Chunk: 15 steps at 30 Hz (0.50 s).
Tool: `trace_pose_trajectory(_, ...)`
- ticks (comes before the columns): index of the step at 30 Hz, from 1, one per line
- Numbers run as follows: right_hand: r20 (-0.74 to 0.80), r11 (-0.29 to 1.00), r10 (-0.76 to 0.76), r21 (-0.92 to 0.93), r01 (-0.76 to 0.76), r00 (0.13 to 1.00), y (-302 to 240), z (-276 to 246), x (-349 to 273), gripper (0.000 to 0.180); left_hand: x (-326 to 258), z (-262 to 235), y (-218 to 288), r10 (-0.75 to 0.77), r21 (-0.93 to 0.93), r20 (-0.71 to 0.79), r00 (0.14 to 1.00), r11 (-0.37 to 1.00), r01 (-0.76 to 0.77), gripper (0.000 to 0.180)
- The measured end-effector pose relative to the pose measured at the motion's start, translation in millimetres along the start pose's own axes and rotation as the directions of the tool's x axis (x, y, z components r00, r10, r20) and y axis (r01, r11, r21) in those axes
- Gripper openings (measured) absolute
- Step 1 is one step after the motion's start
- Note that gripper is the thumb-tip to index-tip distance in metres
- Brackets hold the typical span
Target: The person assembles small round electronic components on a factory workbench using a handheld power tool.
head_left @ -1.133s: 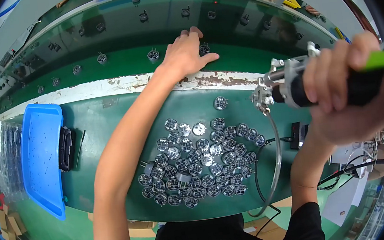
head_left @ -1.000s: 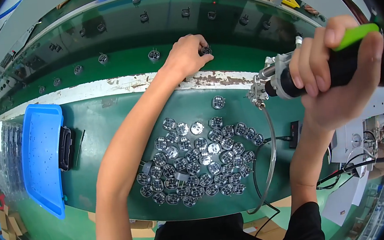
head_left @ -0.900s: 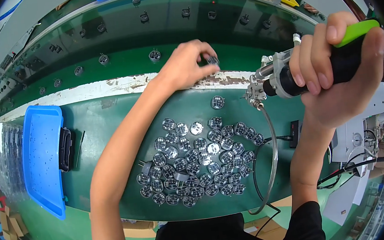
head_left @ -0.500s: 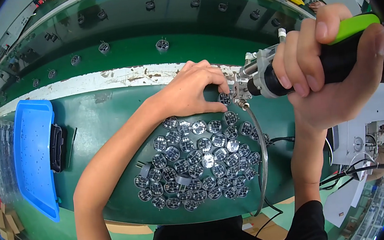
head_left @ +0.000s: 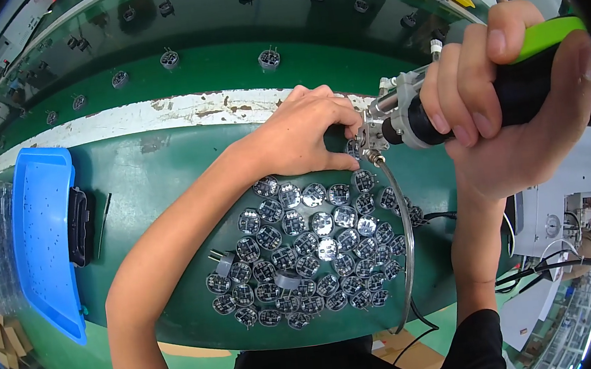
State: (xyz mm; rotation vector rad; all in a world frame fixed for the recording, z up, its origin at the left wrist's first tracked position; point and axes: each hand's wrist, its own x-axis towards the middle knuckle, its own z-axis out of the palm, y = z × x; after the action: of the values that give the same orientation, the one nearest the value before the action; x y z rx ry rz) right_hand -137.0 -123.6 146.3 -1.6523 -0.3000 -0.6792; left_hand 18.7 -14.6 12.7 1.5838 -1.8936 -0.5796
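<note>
My right hand (head_left: pixel 503 105) is wrapped round a black power screwdriver (head_left: pixel 415 123) with a bright green lever, held over the bench. Its metal nose, with a clear hose (head_left: pixel 407 245) hanging from it, points left toward my left hand (head_left: pixel 308 131). Between that hand's thumb and fingers is a round plug circuit unit (head_left: pixel 351 147), partly hidden by the fingers and the screwdriver's nose; whether the tip touches it I cannot tell. Below my hands many similar round units (head_left: pixel 305 243) lie close together on the green bench. A unit with two pins (head_left: pixel 224 264) lies tipped on its side.
Left on the bench stand a blue tray (head_left: pixel 46 247), a black tray (head_left: pixel 82 227) and a thin dark rod (head_left: pixel 104 225). A worn white rail (head_left: pixel 180 113) separates the bench from a green conveyor (head_left: pixel 226 69) carrying spaced units. Black cables and a white machine (head_left: pixel 540 213) are at right.
The view has shifted slightly. The held unit and my left fingers now sit closer under the screwdriver's nose, which covers more of the unit. Both grips stay the same.
</note>
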Motion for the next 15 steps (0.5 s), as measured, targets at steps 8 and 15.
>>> trace_pose_trajectory(8,0.015,1.000,0.025,0.009,-0.025,1.000,-2.2,0.8,2.0,0.057,-0.9,6.8,-6.6,0.048,-0.014,-0.067,0.997,0.999,-0.049,0.036)
trace_pose_trajectory(15,-0.107,0.989,0.093,-0.107,-0.105,0.990,-11.4,31.3,9.2,0.055,1.0,7.3,-7.2,0.070,0.005,-0.093,0.993,0.998,-0.070,0.036)
